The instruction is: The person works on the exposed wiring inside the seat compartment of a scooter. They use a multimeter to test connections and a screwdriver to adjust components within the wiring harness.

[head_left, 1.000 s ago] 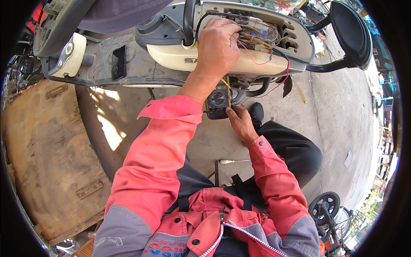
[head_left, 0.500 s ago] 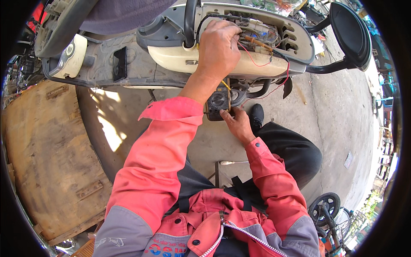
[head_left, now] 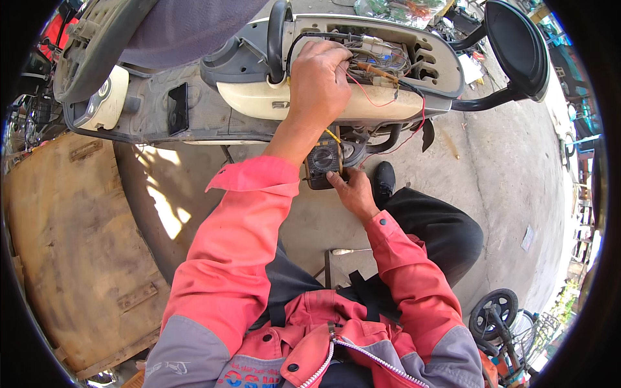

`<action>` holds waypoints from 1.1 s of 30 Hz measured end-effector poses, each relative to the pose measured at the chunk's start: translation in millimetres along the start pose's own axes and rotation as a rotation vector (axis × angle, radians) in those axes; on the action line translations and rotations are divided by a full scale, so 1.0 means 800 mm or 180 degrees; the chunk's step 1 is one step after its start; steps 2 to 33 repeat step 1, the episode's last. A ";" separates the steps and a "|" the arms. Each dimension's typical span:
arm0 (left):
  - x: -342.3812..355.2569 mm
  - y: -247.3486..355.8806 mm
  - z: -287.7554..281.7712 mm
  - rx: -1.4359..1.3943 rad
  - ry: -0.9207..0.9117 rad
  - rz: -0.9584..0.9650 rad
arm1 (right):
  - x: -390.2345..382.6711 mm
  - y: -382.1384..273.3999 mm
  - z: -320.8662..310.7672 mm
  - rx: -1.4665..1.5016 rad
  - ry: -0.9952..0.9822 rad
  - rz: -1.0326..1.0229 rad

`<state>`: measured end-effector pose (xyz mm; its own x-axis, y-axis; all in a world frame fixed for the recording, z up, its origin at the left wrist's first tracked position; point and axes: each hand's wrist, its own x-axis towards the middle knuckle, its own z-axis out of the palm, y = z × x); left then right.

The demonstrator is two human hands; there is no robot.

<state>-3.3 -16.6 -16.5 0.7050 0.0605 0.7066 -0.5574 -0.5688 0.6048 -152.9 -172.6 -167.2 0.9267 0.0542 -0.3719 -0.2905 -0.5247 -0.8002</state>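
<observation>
My left hand reaches over the side of a cream electric scooter. Its fingers are bent together at the edge of an open compartment full of wiring; whatever they grip is hidden. Below that wrist, my right hand grips the lower right corner of a black multimeter, thumb on its front. The meter has a round dial and faces up. A yellow lead runs up from it under my left wrist. A thin red wire hangs from the compartment down toward the meter.
A raised purple-grey seat leans at upper left. A dark phone lies on the footboard. One black mirror sticks out at right. A wooden board stands at left, a screwdriver lies below my hands, and a wheel is at lower right.
The view has shifted slightly, so the scooter sits a little further left. Both hands keep their holds, and the multimeter appears slightly lower beneath the scooter's side.
</observation>
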 end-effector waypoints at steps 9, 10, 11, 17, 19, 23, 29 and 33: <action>0.000 0.000 -0.001 -0.0003 -0.0011 -0.0057 | 0.001 -0.001 -0.001 -0.0042 -0.0063 0.0075; 0.000 0.000 -0.001 -0.0003 -0.0011 -0.0057 | 0.001 -0.001 -0.001 -0.0042 -0.0063 0.0075; 0.000 0.000 -0.001 -0.0003 -0.0011 -0.0057 | 0.001 -0.001 -0.001 -0.0042 -0.0063 0.0075; 0.000 0.000 -0.001 -0.0003 -0.0011 -0.0057 | 0.001 -0.001 -0.001 -0.0042 -0.0063 0.0075; 0.000 0.000 -0.001 -0.0003 -0.0011 -0.0057 | 0.001 -0.001 -0.001 -0.0042 -0.0063 0.0075; 0.000 0.000 -0.001 -0.0003 -0.0011 -0.0057 | 0.001 -0.001 -0.001 -0.0042 -0.0063 0.0075; 0.000 0.000 -0.001 -0.0003 -0.0011 -0.0057 | 0.001 -0.001 -0.001 -0.0042 -0.0063 0.0075; 0.000 0.000 -0.001 -0.0003 -0.0011 -0.0057 | 0.001 -0.001 -0.001 -0.0042 -0.0063 0.0075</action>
